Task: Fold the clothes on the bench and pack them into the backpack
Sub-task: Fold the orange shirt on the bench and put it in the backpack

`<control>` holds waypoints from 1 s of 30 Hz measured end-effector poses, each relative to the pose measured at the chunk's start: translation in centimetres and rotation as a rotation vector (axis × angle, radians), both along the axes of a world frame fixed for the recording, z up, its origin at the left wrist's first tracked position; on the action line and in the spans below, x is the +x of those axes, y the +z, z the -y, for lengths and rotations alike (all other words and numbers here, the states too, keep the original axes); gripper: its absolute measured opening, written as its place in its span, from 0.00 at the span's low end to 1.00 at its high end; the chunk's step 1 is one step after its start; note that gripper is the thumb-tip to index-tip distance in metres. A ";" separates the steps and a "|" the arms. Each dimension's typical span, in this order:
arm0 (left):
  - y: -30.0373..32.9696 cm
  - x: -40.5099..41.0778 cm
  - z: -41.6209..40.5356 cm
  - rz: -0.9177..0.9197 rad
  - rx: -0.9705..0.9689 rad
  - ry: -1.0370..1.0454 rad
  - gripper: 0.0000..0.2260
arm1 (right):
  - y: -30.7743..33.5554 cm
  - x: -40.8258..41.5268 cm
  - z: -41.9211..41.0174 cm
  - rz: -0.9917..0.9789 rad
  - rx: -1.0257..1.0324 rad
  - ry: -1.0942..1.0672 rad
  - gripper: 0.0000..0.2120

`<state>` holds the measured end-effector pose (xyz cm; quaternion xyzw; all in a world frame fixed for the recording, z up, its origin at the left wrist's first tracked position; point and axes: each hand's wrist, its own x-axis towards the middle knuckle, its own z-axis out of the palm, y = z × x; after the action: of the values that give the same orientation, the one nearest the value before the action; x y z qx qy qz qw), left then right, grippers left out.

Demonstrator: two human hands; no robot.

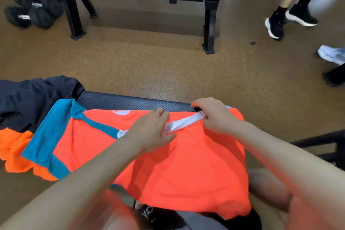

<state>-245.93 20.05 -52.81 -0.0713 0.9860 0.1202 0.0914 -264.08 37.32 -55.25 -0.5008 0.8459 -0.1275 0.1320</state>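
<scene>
Head camera looks down on the black padded bench [130, 101], where a bright orange shirt with teal sleeve [186, 164] lies spread flat across it. Left hand [151, 130] presses flat, fingers straight, on the shirt's white collar band [179, 124]; right hand [214, 115] pinches that band's far end. A dark navy garment [28, 99] sits crumpled at the bench's left end.

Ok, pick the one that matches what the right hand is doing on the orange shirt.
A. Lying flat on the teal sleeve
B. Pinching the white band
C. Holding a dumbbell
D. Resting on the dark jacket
B: the right hand curls its fingers round the end of the white band on the orange shirt, while the left hand lies flat beside it.
</scene>
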 end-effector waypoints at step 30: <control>-2.7 2.6 -1.9 -0.158 -0.411 -0.370 0.09 | -1.1 1.9 -17.0 -0.489 0.173 -0.031 0.21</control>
<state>-243.36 21.95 -55.48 0.1026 0.9899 -0.0958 0.0185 -262.14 54.32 -56.34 -0.4904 0.8681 0.0680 -0.0359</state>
